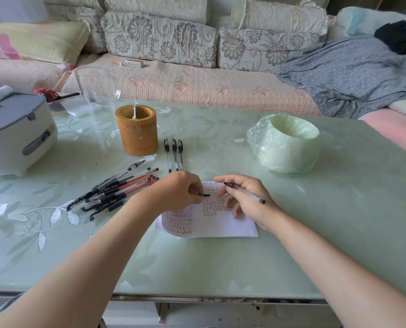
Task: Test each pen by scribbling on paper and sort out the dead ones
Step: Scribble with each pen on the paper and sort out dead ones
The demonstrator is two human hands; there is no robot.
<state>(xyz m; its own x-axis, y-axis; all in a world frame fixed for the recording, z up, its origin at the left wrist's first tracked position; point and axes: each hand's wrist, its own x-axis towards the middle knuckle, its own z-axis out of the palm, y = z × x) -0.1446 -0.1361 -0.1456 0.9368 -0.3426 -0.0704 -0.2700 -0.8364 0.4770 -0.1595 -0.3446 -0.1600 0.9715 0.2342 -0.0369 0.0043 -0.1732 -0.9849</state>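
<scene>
A white sheet of paper [217, 223] covered in small written marks lies on the table near the middle. My right hand [249, 200] grips a clear pen [244, 192] above the sheet, its dark end pointing left. My left hand [180, 192] pinches a small black pen cap [204, 195] just over the paper, close to the pen's end. A loose pile of several black and red pens [116, 190] lies to the left of the sheet. Three black-capped pens [174, 154] lie side by side behind the paper.
A bamboo holder [136, 130] stands behind the pile. A tall clear glass vase [97, 91] and a white-grey appliance [15, 131] are at the left. A bin lined with a green bag [287, 144] sits at the right. A sofa runs behind the table [220, 268].
</scene>
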